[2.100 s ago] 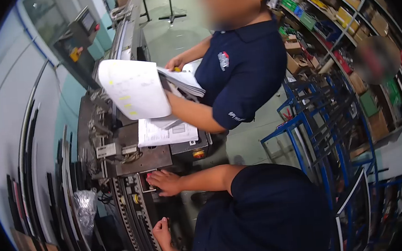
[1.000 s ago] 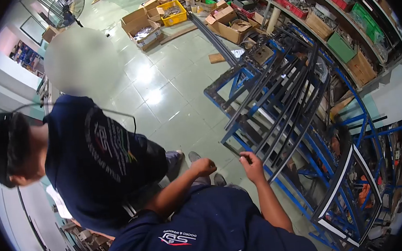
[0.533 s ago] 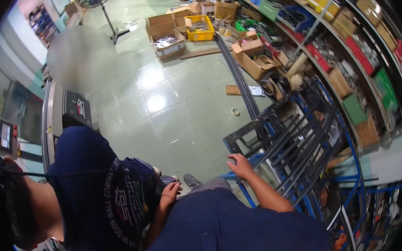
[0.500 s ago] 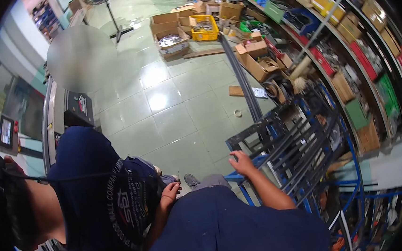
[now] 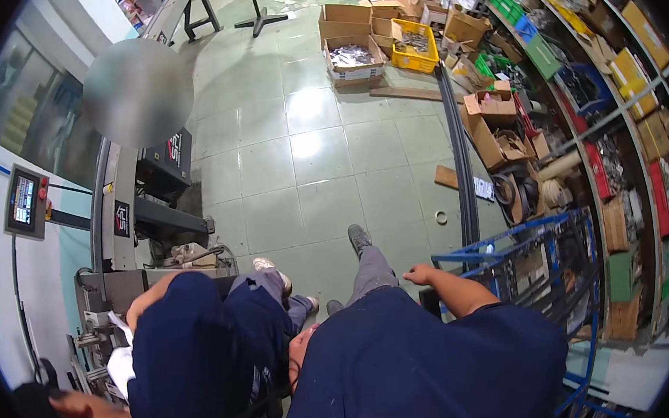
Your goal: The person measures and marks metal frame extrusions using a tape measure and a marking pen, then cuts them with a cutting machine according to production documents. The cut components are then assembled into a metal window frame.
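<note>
My right hand hangs at my right side with its fingers loosely apart and nothing in them. Just beside it stands a blue metal rack holding dark bars. My left hand is low at my left side, partly covered by my dark blue shirt; its fingers do not show well enough to tell their pose. Close on that side is a co-worker in a dark blue shirt, leaning towards the machine, with something white in front of them. One of my shoes is forward on the tiles.
A machine with a control panel lines the left wall. Long dark profiles lie on the tiled floor, near a roll of tape. Cardboard boxes and a yellow crate stand ahead. Loaded shelves run along the right.
My view has swung left, and one foot has come forward. My right hand has drawn away from the rack's bars. The co-worker has turned and leaned towards the machine.
</note>
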A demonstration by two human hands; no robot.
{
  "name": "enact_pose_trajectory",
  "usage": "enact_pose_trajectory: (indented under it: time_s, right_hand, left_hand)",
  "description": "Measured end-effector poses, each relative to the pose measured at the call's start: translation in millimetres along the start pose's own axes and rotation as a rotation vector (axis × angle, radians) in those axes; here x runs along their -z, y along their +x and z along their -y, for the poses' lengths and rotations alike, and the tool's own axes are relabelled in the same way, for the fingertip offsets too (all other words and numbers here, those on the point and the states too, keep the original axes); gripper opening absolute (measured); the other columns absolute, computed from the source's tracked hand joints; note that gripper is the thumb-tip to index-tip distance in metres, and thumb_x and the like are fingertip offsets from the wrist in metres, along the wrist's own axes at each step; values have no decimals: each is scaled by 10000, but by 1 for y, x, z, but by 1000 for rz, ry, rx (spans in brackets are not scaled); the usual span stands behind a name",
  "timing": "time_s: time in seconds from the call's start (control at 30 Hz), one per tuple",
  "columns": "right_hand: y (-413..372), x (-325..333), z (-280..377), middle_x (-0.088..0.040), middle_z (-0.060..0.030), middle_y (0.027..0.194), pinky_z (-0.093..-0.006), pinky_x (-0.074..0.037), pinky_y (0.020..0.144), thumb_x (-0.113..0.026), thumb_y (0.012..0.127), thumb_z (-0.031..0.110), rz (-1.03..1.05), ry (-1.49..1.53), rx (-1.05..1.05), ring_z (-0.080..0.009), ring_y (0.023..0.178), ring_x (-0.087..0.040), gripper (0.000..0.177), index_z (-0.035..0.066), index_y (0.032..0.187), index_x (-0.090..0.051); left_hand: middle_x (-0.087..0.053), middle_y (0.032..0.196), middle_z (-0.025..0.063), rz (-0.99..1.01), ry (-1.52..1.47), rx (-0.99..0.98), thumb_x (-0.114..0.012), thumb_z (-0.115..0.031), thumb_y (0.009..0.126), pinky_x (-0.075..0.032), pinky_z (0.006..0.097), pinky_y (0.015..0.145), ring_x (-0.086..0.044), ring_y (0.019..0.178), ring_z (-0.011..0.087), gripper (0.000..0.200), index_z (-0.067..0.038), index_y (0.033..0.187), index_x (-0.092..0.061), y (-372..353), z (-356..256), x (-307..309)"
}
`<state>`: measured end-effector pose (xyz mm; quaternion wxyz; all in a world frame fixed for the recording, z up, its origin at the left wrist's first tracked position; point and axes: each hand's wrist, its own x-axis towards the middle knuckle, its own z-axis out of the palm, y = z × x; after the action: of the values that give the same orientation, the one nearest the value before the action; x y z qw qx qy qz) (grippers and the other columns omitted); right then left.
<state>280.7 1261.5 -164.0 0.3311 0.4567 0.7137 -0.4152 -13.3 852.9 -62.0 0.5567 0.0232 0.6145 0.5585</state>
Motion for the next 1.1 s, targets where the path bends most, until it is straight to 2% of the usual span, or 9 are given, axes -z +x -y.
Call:
enact_pose_trajectory:
  time_s: [0.1,0.23,0.3,0.4,0.5,0.73,0.87,1.03,1.1]
  right_hand:
    - [47,34,24,-765,-205,1130,-442,-560,942,-642,945,490,-72,3,139,-357,1068,-722,546,14,1181,-767]
    - [68,147,41,-780,-175,1023,-430,-582,841,-685,909,412,-182,-111,314,-304,923,-748,499,-6,1172,-756]
    - [125,198,26,-783,-175,1014,-423,-587,858,-691,885,383,-42,220,194,-331,936,-750,488,0,1181,-753]
    - [151,292,55,-757,-236,1143,-454,-539,1024,-642,895,453,-205,-170,154,-386,1147,-710,550,-8,1173,-757]
    - [248,325,48,-767,-193,930,-416,-605,759,-682,934,337,-282,-29,113,-260,865,-742,442,-46,1147,-739]
    - [261,355,256,-752,-161,973,-379,-559,622,-660,997,288,72,34,152,-228,756,-707,423,-47,1256,-659]
    - [283,347,371,-756,-140,926,-344,-513,577,-668,1001,315,185,-7,207,-209,752,-714,477,-29,1330,-634]
    - [336,360,490,-747,-114,893,-327,-558,681,-709,950,337,136,-238,576,-171,742,-683,408,-56,1049,-757]
    - [350,362,558,-737,-108,877,-324,-557,665,-705,957,324,151,-322,615,-178,730,-681,377,-43,1036,-739]
  left_hand:
    - [-739,1098,65,-262,-4,-101,-546,-263,1116,-527,291,910,-677,992,143,353,15,1281,-687,14,-43,-38]
    - [-739,1077,67,-518,-52,115,-559,-296,1090,-519,291,865,-671,952,147,361,-17,1279,-690,55,-29,-53]
    - [-739,1066,69,-606,-85,267,-566,-312,1076,-515,291,843,-668,933,149,366,-33,1278,-691,70,-9,-59]
    - [-739,1049,71,-625,-185,537,-577,-337,1057,-510,291,810,-663,903,152,375,-56,1276,-693,84,16,-71]
    - [-738,1033,73,-618,-272,633,-587,-362,1037,-504,290,777,-658,873,155,384,-80,1274,-696,107,13,-80]
    - [-713,917,65,-879,-279,271,-604,-352,982,-496,356,667,-650,812,177,324,-84,1112,-730,232,-39,-58]
    - [-700,892,67,-767,-270,163,-674,-399,986,-527,391,691,-630,797,183,366,-40,1042,-717,291,-58,-18]
    - [-727,944,72,-727,-332,309,-609,-470,981,-502,389,658,-665,803,202,428,-87,1132,-722,342,-95,62]
    - [-704,825,112,-959,-41,107,-609,-472,978,-538,419,682,-639,696,210,427,-60,1005,-716,360,-105,97]
